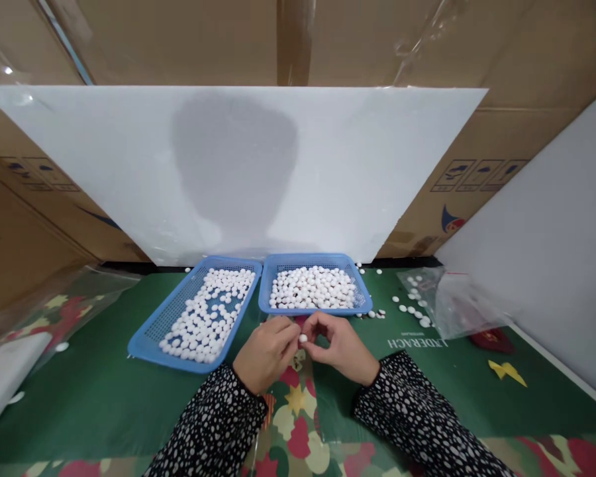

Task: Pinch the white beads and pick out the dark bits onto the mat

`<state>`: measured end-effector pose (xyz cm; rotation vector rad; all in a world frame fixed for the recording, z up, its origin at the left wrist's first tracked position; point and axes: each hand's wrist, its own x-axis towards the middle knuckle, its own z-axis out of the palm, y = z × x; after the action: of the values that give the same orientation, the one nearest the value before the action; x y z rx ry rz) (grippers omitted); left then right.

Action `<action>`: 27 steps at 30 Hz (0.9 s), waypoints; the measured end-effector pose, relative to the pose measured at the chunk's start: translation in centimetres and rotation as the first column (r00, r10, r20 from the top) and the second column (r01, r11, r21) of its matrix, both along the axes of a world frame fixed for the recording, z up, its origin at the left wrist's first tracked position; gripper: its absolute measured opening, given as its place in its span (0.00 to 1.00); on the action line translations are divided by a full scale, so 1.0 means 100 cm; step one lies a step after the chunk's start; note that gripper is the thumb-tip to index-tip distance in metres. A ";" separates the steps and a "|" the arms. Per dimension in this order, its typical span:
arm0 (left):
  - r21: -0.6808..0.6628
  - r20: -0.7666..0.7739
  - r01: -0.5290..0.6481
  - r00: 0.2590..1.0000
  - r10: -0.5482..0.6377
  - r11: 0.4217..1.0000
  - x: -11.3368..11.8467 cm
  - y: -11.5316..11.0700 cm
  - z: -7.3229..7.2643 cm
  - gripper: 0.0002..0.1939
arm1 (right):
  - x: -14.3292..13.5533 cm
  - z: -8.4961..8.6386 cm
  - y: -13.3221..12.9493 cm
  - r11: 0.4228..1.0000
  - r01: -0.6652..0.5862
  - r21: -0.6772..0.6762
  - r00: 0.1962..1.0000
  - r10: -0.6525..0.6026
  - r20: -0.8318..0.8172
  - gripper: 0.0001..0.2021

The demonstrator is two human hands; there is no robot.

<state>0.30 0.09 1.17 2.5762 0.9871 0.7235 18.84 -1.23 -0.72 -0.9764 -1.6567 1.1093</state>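
White piece (302,338), long axis unclear, in the fingertip pinch of both curled hands (268,354) (342,348).

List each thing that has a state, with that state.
Left hand: fingers curled, tips at the white piece.
Right hand: thumb and forefinger pinching the white piece.
Left basket: upright, pieces spread, mesh showing.
Right basket: upright, pieces packed closer.
Clear bag at right: crumpled.
Yellow scrap: creased, lying loose.

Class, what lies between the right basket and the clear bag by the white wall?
Scattered white pieces lie between basket and bag, as the head view shows.
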 end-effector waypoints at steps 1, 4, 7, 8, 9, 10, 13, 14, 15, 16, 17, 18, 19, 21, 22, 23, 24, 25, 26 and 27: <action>-0.018 0.033 -0.017 0.999 0.017 1.000 0.001 -0.001 0.000 0.10 | -0.001 0.000 0.000 1.000 0.001 0.006 1.000 -0.001 0.007 0.03; -0.142 0.168 -0.101 0.978 0.124 0.985 0.005 -0.004 -0.002 0.09 | -0.002 -0.001 -0.002 1.000 0.008 0.013 1.000 -0.008 0.002 0.02; -0.279 0.261 -0.171 0.933 0.246 0.945 0.007 -0.003 -0.001 0.08 | -0.003 -0.001 -0.006 1.000 -0.020 -0.010 0.999 0.020 -0.027 0.02; -0.310 0.282 -0.189 0.918 0.280 0.932 0.006 -0.001 0.000 0.08 | -0.003 0.000 -0.007 0.999 -0.032 -0.021 0.999 0.032 -0.038 0.03; -0.331 0.298 -0.207 0.903 0.310 0.921 0.004 0.001 0.001 0.07 | -0.003 0.000 -0.006 0.999 -0.036 -0.026 0.998 0.035 -0.048 0.03; -0.346 0.312 -0.225 0.888 0.338 0.911 0.002 0.002 0.001 0.07 | -0.002 0.001 -0.005 0.999 -0.024 -0.022 0.998 0.023 -0.056 0.03; -0.352 0.337 -0.260 0.861 0.381 0.899 -0.004 0.007 0.002 0.08 | 0.009 0.002 0.011 0.988 0.142 0.059 0.990 -0.140 -0.036 0.04; -0.339 0.337 -0.273 0.858 0.387 0.900 -0.005 0.008 0.002 0.10 | 0.014 0.002 0.019 0.966 0.230 0.114 0.973 -0.231 -0.004 0.04; -0.319 0.330 -0.286 0.860 0.389 0.904 -0.006 0.009 0.002 0.11 | 0.020 0.001 0.027 0.931 0.315 0.186 0.943 -0.328 0.044 0.04; -0.291 0.315 -0.304 0.865 0.391 0.907 -0.007 0.009 0.002 0.12 | 0.026 0.000 0.034 0.885 0.378 0.270 0.904 -0.416 0.097 0.04; -0.256 0.290 -0.326 0.872 0.394 0.910 -0.007 0.009 0.003 0.12 | 0.031 0.000 0.040 0.840 0.410 0.357 0.865 -0.482 0.142 0.06; -0.219 0.256 -0.351 0.880 0.401 0.910 -0.007 0.010 0.003 0.12 | 0.034 -0.001 0.043 0.797 0.421 0.433 0.829 -0.532 0.173 0.07; -0.186 0.209 -0.373 0.889 0.407 0.909 -0.008 0.011 0.004 0.12 | 0.035 -0.001 0.044 0.770 0.409 0.489 0.811 -0.553 0.193 0.09; -0.138 0.072 -0.392 0.912 0.404 0.909 -0.010 0.012 0.004 0.11 | 0.031 -0.001 0.037 0.797 0.302 0.524 0.841 -0.481 0.247 0.10; -0.119 -0.014 -0.393 0.919 0.395 0.912 -0.011 0.012 0.003 0.10 | 0.026 -0.001 0.031 0.841 0.202 0.501 0.875 -0.385 0.294 0.10; -0.101 -0.105 -0.392 0.918 0.382 0.914 -0.013 0.013 0.002 0.10 | 0.020 -0.001 0.024 0.885 0.083 0.458 0.899 -0.265 0.350 0.10; -0.086 -0.187 -0.388 0.911 0.367 0.918 -0.014 0.013 0.000 0.09 | 0.014 -0.001 0.018 0.914 -0.040 0.404 0.902 -0.141 0.408 0.10; -0.075 -0.249 -0.383 0.901 0.354 0.921 -0.015 0.013 -0.002 0.07 | 0.008 -0.002 0.012 0.925 -0.147 0.350 0.885 -0.035 0.465 0.10; -0.066 -0.285 -0.378 0.894 0.346 0.923 -0.015 0.013 -0.005 0.06 | 0.003 -0.004 0.008 0.925 -0.226 0.306 0.856 0.039 0.516 0.10; -0.062 -0.296 -0.374 0.892 0.340 0.926 -0.014 0.012 -0.007 0.06 | -0.001 -0.007 0.006 0.920 -0.278 0.276 0.823 0.080 0.562 0.11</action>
<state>-1.11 1.31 0.50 2.4626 1.5744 0.3666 18.69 -0.63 -1.44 -0.9609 -2.3580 0.6360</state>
